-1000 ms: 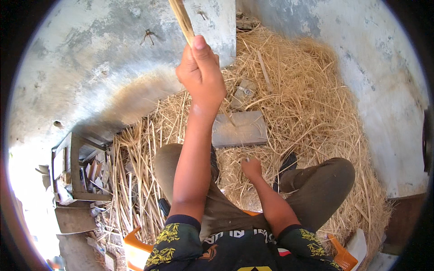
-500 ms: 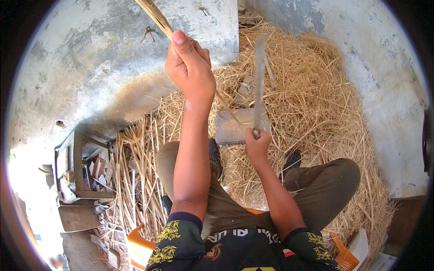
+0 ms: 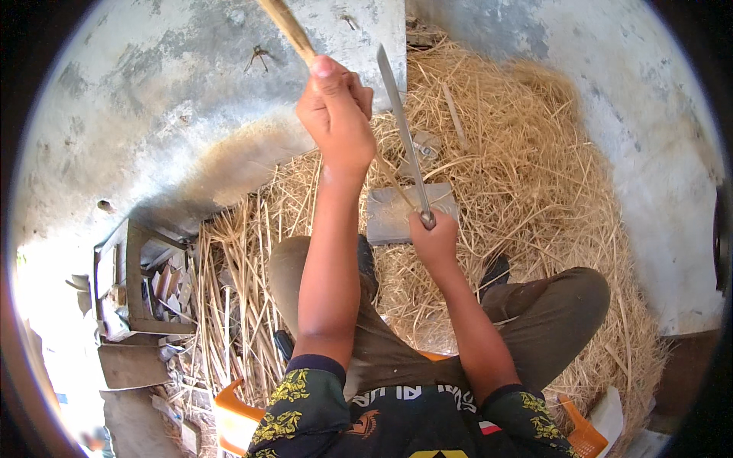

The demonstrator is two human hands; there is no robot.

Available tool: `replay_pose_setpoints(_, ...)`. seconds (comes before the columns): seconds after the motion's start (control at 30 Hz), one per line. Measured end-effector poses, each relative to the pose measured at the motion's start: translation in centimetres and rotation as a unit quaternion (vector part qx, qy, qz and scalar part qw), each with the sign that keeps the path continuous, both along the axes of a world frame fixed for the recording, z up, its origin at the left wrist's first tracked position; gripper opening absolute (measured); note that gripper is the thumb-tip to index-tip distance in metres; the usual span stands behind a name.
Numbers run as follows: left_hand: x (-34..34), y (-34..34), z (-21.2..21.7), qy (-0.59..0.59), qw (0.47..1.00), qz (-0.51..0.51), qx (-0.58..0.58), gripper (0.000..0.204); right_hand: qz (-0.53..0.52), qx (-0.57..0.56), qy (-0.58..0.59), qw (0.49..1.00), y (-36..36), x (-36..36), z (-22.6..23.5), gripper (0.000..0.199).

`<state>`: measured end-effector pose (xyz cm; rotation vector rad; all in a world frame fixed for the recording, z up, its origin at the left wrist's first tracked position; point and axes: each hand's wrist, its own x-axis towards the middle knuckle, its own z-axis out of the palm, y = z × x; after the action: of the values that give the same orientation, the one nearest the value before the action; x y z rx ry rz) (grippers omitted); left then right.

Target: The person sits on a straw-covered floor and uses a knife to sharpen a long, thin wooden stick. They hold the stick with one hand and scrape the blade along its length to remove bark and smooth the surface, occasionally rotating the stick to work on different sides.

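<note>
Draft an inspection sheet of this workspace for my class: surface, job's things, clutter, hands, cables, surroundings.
Surface: flat grey rectangular block.
Job's things: long straw-coloured strip; long, narrow grey metal knife.
Clutter: loose straw-coloured strands around the block; mixed scraps in a dark-framed box.
Hands: left hand grips the strip; right hand grips the knife.
Cables: nothing seen.
Surroundings: mottled grey-white walls; orange plastic seat.

My view's top edge chops off the pale stick (image 3: 286, 27), and the left hand (image 3: 337, 114) hides the stretch inside its grip! The long blade's (image 3: 401, 112) handle? Mostly buried in the right hand (image 3: 436, 235). Down low, the shirt (image 3: 397, 420) covers most of the orange chair (image 3: 230, 421) from me; far right, a dark object (image 3: 720, 237) gets clipped; those scraps (image 3: 170, 294) at left, too small to tell.
</note>
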<state>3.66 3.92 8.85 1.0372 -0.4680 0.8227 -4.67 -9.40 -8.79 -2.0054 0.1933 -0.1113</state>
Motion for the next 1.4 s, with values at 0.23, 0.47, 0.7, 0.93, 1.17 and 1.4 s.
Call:
replay_pose_setpoints(0.23,-0.5,-1.5,0.1,-0.009,0.999,0.014,0.05,0.049,-0.045,-0.197,0.239,0.95,-3.7,-0.9,-12.1,0.034)
replay_pose_setpoints(0.47,0.0,-0.1,-0.1,-0.003,0.999,-0.012,0.03,0.051,0.036,-0.085,0.077,0.993,-0.7,0.4,-2.2,0.034)
replay_pose_setpoints(0.7,-1.1,-2.2,-0.6,-0.016,0.998,-0.006,0.055,0.046,-0.061,-0.142,0.233,0.96,-3.3,-2.8,-13.2,0.043)
replay_pose_setpoints(0.93,-0.9,-1.1,-0.1,-0.021,0.996,-0.057,0.07,0.055,0.009,-0.101,0.16,0.982,-0.4,-0.9,-7.4,0.036)
replay_pose_setpoints(1.17,-1.8,-1.8,0.2,0.012,0.998,-0.036,0.049,0.062,-0.041,-0.162,0.202,0.965,-2.9,-2.5,-15.1,0.034)
replay_pose_setpoints(1.4,-1.6,-0.1,0.9,0.028,0.99,-0.122,0.066,0.062,-0.056,-0.132,0.216,0.966,-2.5,-2.3,-15.6,0.032)
